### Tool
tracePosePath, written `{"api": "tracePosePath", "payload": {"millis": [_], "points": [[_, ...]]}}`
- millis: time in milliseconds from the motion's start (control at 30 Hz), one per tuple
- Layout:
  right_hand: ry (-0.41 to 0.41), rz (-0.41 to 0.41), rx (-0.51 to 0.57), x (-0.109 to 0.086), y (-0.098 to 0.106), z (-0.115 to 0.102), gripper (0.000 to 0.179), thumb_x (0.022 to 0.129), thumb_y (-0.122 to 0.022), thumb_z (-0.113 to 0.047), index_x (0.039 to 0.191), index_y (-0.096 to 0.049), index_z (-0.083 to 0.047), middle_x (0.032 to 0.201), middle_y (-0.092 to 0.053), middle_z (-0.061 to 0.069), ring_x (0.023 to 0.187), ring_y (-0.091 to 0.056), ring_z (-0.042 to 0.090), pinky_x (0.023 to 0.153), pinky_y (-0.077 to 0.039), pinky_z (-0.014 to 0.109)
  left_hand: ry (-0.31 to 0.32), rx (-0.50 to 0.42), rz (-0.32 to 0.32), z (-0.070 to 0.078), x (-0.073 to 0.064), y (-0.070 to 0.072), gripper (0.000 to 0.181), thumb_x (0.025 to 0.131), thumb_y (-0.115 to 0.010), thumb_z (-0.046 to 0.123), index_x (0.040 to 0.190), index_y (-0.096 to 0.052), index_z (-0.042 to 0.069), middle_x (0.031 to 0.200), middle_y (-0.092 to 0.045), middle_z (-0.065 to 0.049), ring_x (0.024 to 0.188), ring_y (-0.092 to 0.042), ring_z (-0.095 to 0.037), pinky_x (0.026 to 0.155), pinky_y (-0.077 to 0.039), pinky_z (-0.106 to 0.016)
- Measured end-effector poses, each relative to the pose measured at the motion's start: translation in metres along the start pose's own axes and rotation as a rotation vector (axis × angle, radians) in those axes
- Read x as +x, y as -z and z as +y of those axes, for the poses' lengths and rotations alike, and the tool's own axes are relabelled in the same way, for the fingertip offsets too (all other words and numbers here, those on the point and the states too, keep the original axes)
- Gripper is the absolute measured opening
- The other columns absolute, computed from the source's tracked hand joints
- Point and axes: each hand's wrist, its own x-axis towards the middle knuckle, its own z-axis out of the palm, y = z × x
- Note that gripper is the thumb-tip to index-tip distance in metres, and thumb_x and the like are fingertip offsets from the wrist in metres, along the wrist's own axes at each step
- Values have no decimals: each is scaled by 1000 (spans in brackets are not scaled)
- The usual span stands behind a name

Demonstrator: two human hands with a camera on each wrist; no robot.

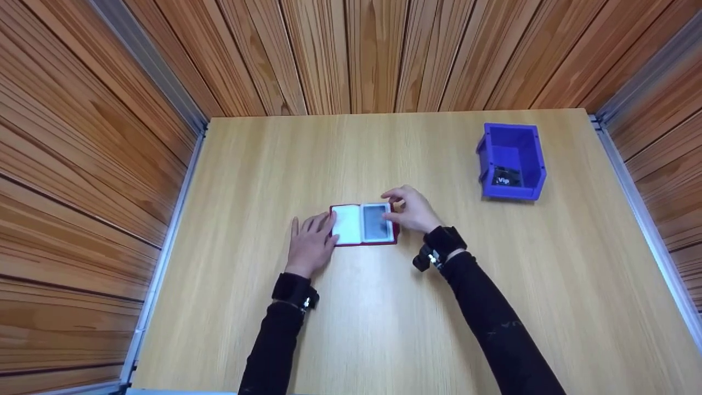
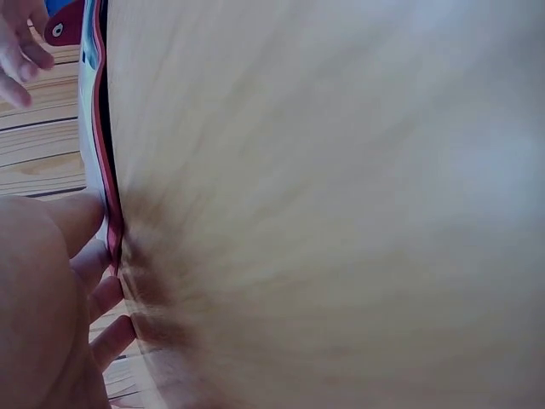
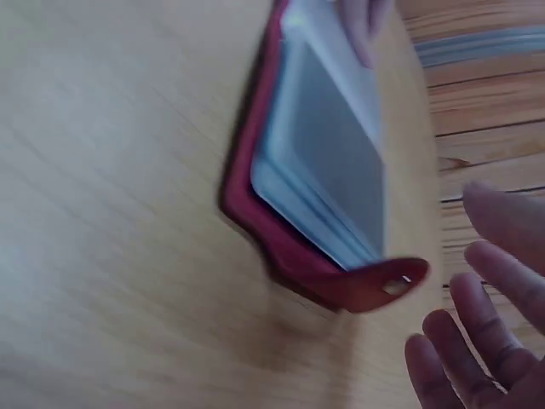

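Observation:
A red card holder [image 1: 347, 237] lies spread open on the table, with whitish clear sleeves on the left and a greyish sleeve stack on the right. My left hand [image 1: 311, 244] rests at its left edge, fingers extended, thumb on the lower left corner. Over at the right edge is my right hand [image 1: 415, 211], thumb and index finger apart with nothing between them. The right wrist view has those fingers [image 3: 490, 319] loosely bent and clear of the holder's snap flap [image 3: 383, 285]. Only the holder's red edge [image 2: 104, 162] and part of its sleeves show in the left wrist view.
A blue plastic bin [image 1: 510, 192] stands at the back right of the table [image 1: 247, 175]. Inside its front lies a black card [image 1: 505, 176] marked "Vip". Wood-plank walls [image 1: 373, 55] and metal rails [image 1: 164, 236] bound the table.

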Motion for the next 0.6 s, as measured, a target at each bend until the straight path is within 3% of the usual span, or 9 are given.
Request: {"api": "tracePosePath", "payload": {"millis": [200, 367, 600], "points": [[-8, -102, -157, 1, -15, -2, 76, 77, -92, -24, 144, -60, -9, 135, -55, 18, 127, -49, 35, 109, -46, 49, 5, 0, -5, -1, 0, 0, 59, 109, -45, 44, 163, -33, 24, 164, -40, -4, 153, -33, -29, 129, -4, -64], [-13, -138, -258, 2, -19, 0, 97, 69, -97, -32, 152, -52, -10, 142, -52, 17, 132, -47, 35, 114, -44, 51, -1, 3, 1, -1, 0, 0, 59, 109, -46, 43, 163, -35, 24, 164, -41, -3, 153, -34, -28, 128, -6, -65], [24, -142, -376, 5, -22, 2, 100, 63, -100, -35, 150, -56, -13, 143, -52, 14, 133, -47, 34, 113, -44, 51, -5, -12, 18, 0, 0, 0, 58, 108, -48, 42, 162, -37, 23, 163, -42, -3, 152, -36, -29, 128, -7, -65]]}}
